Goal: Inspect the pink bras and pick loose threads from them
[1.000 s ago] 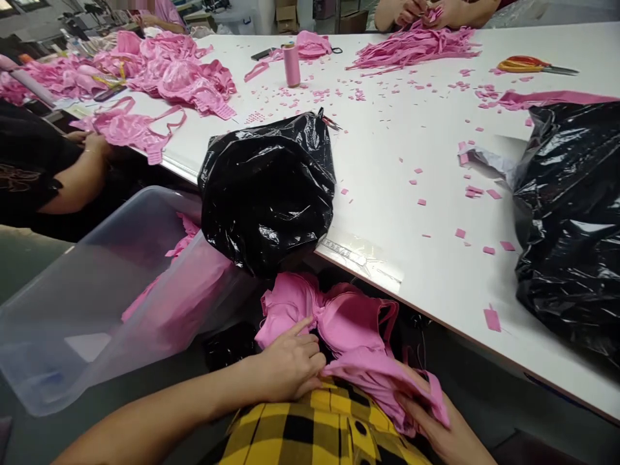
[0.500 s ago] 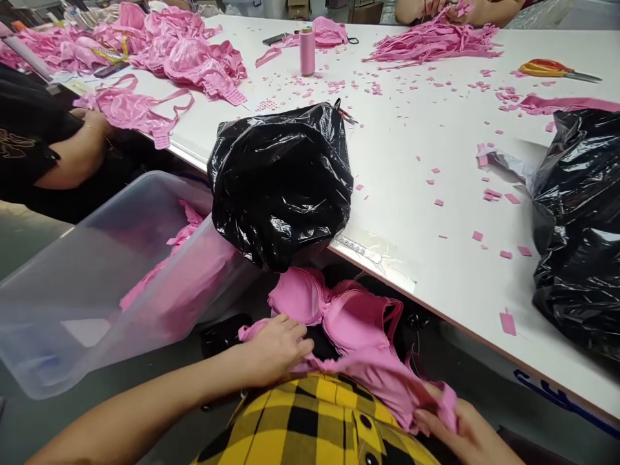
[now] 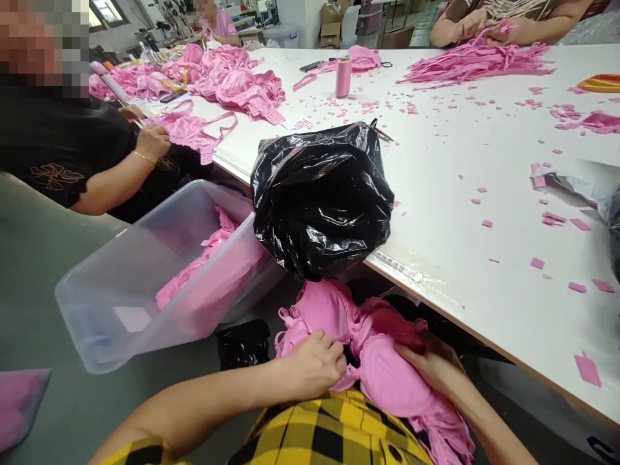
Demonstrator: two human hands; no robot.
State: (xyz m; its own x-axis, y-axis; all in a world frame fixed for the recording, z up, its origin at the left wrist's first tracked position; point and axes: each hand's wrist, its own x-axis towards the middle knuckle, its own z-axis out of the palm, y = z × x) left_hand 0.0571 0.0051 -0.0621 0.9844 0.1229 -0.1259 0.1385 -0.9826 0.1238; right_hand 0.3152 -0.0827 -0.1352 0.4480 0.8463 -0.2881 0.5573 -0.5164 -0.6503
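Note:
On my lap, below the table edge, lie pink padded bras (image 3: 397, 368), one behind the other. My left hand (image 3: 314, 365) is closed, fingers curled on the pink fabric beside the left cup. At the other side my right hand (image 3: 436, 368) grips the nearer bra, thumb over the top of its cup and fingers out of sight beneath. Straps and band trail down under my right wrist. Just beyond my hands, a black plastic bag (image 3: 320, 206) with a wide mouth hangs over the table edge.
A clear plastic bin (image 3: 97, 336) with pink garments stands on the left. Pink scraps, a thread spool (image 3: 343, 77) and a pile of pink straps (image 3: 477, 64) lie on the white table (image 3: 436, 213). One person sits left, another across the table.
My right hand has moved up and inward, from the band end at the lower right to the cup. The nearer bra's cup now faces up. The view has shifted left.

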